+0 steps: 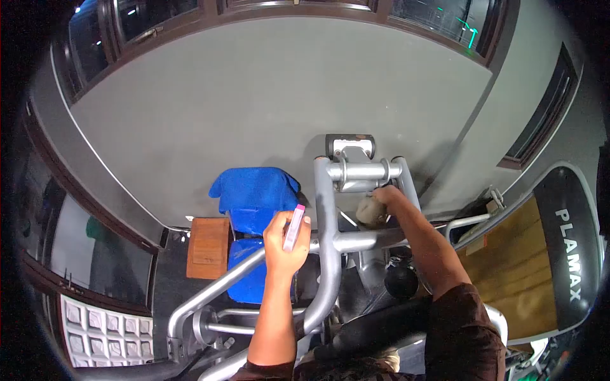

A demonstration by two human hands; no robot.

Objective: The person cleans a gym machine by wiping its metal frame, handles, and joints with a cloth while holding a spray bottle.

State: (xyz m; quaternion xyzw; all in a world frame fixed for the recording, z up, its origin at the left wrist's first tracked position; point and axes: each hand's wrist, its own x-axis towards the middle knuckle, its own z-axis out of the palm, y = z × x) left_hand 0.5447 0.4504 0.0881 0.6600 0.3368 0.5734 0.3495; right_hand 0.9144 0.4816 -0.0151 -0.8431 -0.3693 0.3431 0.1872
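In the head view, my left hand point(286, 242) is closed around a small pale pink, slim object with a bright pink end point(294, 227), held upright near the middle. My right hand point(384, 195) reaches in between the silver tubes of a gym machine point(327, 241). Its fingers are closed on a beige cloth point(371, 212), which hangs below the upper crossbar. Part of the cloth lies behind the hand and the frame.
A blue chair point(248, 273) with a blue towel point(254, 188) on its backrest stands left of the machine, beside a brown wooden box point(208, 247). On the right is a large PLAMAX panel point(569, 254). A grey wall point(254, 95) rises behind.
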